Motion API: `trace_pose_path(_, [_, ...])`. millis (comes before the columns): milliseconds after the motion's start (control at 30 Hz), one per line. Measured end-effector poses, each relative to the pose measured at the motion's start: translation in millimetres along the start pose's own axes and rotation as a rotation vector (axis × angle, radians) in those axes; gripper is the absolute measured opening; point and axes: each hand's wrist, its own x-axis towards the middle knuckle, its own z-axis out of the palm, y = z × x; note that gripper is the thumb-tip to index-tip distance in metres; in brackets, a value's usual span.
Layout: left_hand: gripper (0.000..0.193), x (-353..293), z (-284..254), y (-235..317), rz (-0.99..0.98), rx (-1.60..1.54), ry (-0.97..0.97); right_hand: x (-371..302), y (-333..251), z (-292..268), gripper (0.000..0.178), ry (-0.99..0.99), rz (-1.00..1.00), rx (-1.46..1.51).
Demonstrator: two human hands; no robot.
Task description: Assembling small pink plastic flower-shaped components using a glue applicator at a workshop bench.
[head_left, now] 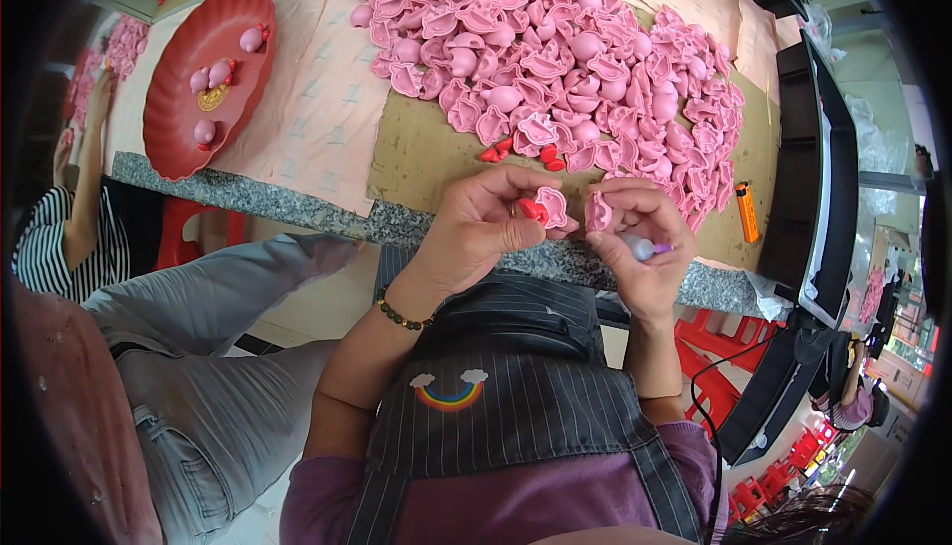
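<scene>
Between the thumb and fingers of my left hand (474, 223) is a pink shell piece with a small red part (534, 211) against it. My right hand (650, 242) pinches another pink shell piece (598, 212), and a small translucent bottle with a purple tip (643, 246) lies in the same palm. The two pink pieces are close together but apart, just over the table's front edge. Beyond my hands spreads a big heap of pink shell pieces (535, 69), some round and some with wavy rims. Loose red pieces (551, 157) lie at the near side of that heap.
A red scalloped tray (164, 138) at the left holds several pink pieces with red parts. An orange cutter (746, 212) lies on the cardboard (412, 143) at the right, beside a black bin (808, 178). A person in a striped top (94, 247) sits at far left; another's grey trousers (208, 307) are close by.
</scene>
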Motion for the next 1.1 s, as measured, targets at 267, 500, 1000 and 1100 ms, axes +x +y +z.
trace_pose_path(267, [0.040,-1.4,0.6,1.2,-0.030,0.149,0.031,4.6,-25.7,19.6,0.026,-0.145,-0.355,-0.665])
trace_pose_path(500, [0.035,-0.7,-1.0,-4.9,0.030,0.133,0.039,4.6,-26.4,22.2,0.029,-0.130,-0.348,-0.685])
trace_pose_path(1000, [0.032,-1.7,0.6,-4.7,0.007,0.135,0.039,4.9,-20.3,21.4,0.027,-0.120,-0.436,-0.739])
trace_pose_path(1100, [0.032,-1.5,1.0,-3.9,0.009,0.125,0.032,5.9,-20.4,21.0,0.026,-0.126,-0.474,-0.769])
